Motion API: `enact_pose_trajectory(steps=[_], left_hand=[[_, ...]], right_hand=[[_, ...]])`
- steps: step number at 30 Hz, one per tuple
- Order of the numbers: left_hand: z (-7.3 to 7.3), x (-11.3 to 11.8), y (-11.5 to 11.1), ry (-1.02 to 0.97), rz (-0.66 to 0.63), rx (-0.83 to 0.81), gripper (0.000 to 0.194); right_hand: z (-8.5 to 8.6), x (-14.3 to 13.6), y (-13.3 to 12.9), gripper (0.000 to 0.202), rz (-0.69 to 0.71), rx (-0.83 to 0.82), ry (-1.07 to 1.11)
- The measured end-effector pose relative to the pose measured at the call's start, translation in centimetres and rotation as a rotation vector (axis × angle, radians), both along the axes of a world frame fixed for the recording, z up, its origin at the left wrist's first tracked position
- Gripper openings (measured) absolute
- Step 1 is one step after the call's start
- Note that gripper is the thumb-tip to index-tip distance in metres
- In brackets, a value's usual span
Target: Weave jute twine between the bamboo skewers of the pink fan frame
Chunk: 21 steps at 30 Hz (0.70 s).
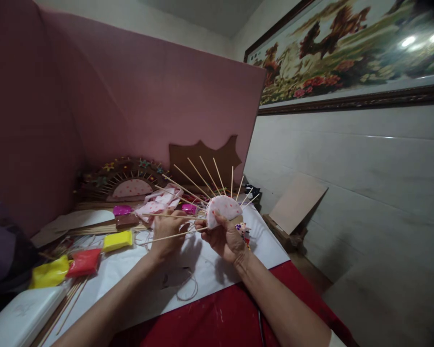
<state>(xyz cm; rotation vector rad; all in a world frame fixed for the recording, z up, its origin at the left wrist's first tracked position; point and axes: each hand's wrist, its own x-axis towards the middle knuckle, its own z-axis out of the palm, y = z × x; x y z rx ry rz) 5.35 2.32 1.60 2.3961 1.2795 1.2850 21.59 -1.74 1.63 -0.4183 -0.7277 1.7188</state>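
My right hand (224,237) is closed on a half-round piece (222,208) covered in pale cloth with small red dots, its thumb on the front. Several thin wooden sticks (206,174) fan out from the piece, upward and to the left. My left hand (169,233) is beside the lowest sticks on the left, its fingers curled behind them; what they hold, if anything, is hidden. Pink cloth (162,202) lies crumpled just behind my left hand.
Yellow (117,241) and red (84,262) packets lie at the left, near a white box (25,315). A decorated fan-shaped piece (132,189) stands at the back. Brown cardboard (206,161) leans behind; a looped string (187,288) lies on the white sheet.
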Motion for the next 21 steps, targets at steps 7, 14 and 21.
enact_pose_trajectory(steps=[7,14,21], left_hand=[[1.9,0.6,-2.1,-0.409,-0.374,-0.191,0.022],[3.0,1.3,-2.9,-0.521,-0.510,-0.440,0.017],[3.7,1.7,-3.0,-0.515,-0.464,-0.410,0.015]], right_hand=[[0.5,0.0,-0.2,0.031,0.009,-0.039,-0.014],[-0.2,0.1,0.2,0.027,0.005,-0.043,0.011],[-0.5,0.0,0.3,0.024,0.006,-0.059,0.031]])
